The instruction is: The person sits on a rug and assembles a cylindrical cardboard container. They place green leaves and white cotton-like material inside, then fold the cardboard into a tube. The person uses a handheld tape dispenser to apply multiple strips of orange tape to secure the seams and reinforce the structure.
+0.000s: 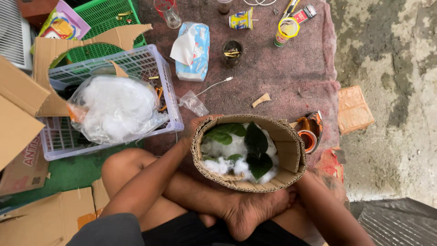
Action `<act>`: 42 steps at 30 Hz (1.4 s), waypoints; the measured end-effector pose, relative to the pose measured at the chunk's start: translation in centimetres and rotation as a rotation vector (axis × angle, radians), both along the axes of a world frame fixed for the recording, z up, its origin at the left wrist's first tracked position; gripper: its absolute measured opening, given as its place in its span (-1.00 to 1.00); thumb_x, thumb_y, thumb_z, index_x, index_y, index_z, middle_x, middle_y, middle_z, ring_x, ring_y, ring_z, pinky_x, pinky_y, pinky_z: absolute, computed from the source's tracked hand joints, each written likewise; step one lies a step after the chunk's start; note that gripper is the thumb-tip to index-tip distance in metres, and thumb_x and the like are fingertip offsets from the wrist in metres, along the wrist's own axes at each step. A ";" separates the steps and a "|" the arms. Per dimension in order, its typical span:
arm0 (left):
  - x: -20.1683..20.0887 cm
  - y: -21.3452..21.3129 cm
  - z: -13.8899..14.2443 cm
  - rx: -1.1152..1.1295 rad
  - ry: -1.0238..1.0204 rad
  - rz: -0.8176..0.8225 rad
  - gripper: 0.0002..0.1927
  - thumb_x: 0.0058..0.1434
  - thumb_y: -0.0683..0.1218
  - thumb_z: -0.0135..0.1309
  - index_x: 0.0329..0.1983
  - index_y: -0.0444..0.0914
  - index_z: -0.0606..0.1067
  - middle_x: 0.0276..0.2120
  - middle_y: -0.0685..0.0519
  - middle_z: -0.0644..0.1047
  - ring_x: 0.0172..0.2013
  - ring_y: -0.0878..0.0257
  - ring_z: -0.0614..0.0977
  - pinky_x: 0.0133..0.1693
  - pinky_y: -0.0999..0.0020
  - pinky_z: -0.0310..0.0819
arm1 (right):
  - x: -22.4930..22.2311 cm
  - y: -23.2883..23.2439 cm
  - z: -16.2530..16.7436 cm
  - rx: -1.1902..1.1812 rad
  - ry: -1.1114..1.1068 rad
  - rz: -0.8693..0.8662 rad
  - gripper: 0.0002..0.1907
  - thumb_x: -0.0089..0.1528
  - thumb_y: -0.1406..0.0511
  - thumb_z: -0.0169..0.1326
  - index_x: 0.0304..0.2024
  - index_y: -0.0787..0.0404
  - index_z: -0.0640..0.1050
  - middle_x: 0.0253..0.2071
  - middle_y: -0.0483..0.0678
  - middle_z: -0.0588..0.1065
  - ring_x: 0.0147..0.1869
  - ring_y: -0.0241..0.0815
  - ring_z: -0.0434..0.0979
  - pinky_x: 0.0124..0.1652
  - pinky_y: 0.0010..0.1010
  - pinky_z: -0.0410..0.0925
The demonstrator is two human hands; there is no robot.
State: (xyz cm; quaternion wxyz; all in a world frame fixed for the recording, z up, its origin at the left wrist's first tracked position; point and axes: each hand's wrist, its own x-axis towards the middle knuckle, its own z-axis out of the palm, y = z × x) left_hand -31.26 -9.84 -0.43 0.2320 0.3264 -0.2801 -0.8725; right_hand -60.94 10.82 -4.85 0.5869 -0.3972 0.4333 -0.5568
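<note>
Head view: a corrugated cardboard ring (248,152) sits at centre, just above the crossed feet, packed with white stuffing (227,150) and green leaves (256,146).

Step, as I judge it: steadying the ring while the filling is arranged; any adjustment calls for a gentle grip so the wall keeps its curve.

Left hand (195,127) at 9 o'clock, fingers curled around the outer wall. Right hand (327,182) at 4 o'clock against the wall, fingers hidden; cannot tell how open.

Bag of stuffing (114,107) in lilac basket (173,98), 10 o'clock.

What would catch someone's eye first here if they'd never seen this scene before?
Most striking is the round corrugated cardboard ring at centre, filled with white cotton fluff and dark green leaves, held between the left hand and the right hand just above a bare foot. To its left, a lilac plastic basket holds a clear bag of white stuffing, and cut cardboard sheets lie along the left edge.
</note>
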 end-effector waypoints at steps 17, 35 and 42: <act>-0.3 1.1 4.9 0.147 -0.203 -0.032 -0.34 0.22 0.35 -0.17 0.02 -0.23 0.56 -0.13 -0.10 0.64 -0.18 0.06 0.69 -0.08 0.05 0.61 | 1.6 -2.3 4.8 -0.038 -0.414 -0.485 -0.37 0.43 -0.04 -0.24 0.36 0.25 0.30 0.28 0.02 0.41 0.29 -0.02 0.43 0.25 -0.15 0.30; 5.4 4.5 16.6 -1.252 0.034 -0.084 -0.37 0.25 0.28 0.01 0.11 -0.30 0.36 0.11 -0.15 0.44 0.26 0.01 0.44 0.35 0.04 0.12 | 7.7 3.3 19.4 -0.461 0.125 -0.159 -0.80 0.33 0.21 0.12 -0.31 0.18 0.46 0.32 0.09 0.40 0.70 0.06 -0.01 0.56 0.10 -0.35; 3.2 1.8 16.4 -1.228 -0.493 -0.295 0.02 0.07 0.58 -0.08 0.37 -0.20 0.28 0.06 -0.16 0.38 0.11 0.02 0.48 0.14 0.08 0.34 | 9.0 5.6 20.7 -0.653 0.564 -0.397 -0.79 0.34 0.17 0.07 -0.29 0.11 0.39 0.10 0.09 0.54 0.51 0.15 0.33 0.64 0.21 -0.28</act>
